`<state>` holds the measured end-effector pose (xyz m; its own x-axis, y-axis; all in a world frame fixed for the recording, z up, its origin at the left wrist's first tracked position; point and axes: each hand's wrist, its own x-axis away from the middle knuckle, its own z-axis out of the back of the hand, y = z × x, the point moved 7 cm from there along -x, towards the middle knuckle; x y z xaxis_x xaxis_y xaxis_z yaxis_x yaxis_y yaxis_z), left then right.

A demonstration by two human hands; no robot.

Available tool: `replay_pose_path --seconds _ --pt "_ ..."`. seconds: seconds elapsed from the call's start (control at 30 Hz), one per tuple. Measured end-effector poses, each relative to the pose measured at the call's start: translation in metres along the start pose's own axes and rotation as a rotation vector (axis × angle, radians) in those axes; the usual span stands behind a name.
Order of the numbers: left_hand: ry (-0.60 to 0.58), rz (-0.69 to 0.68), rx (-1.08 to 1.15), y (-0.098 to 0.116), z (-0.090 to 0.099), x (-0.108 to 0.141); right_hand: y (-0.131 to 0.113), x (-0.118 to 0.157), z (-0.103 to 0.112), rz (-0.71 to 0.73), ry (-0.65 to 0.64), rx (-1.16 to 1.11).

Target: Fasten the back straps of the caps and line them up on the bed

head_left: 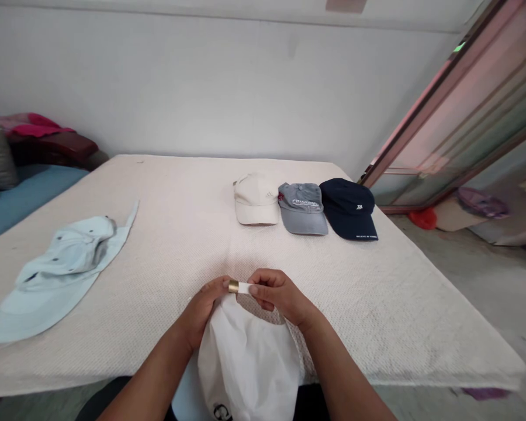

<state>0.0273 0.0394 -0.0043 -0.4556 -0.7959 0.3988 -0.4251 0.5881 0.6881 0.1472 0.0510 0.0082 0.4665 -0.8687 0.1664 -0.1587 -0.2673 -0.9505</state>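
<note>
The white cap is at the near edge of the cream-covered surface, its back opening facing away from the person. The left hand grips it beside the gold buckle – the right hand pinches the strap between thumb and fingers. Beyond, a beige cap, grey cap and navy cap sit in a row – a pale blue cap lies well apart, to the left
</note>
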Motion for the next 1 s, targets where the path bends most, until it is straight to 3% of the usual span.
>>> replay_pose_path --seconds 0.3,0.5,0.77,1.0 --pt "0.041 -0.022 -0.207 0.001 0.003 0.000 0.000 -0.003 -0.012 0.009 -0.029 -0.155" --pt "0.173 -0.161 -0.453 0.011 0.015 0.002 0.003 -0.007 -0.013 -0.040 0.004 -0.098" --pt "0.101 -0.204 -0.406 0.015 0.014 0.004 0.003 -0.003 -0.002 -0.052 -0.010 -0.009" --pt "0.078 -0.120 -0.334 0.011 0.012 0.003 0.008 0.004 0.006 -0.123 -0.021 -0.073"
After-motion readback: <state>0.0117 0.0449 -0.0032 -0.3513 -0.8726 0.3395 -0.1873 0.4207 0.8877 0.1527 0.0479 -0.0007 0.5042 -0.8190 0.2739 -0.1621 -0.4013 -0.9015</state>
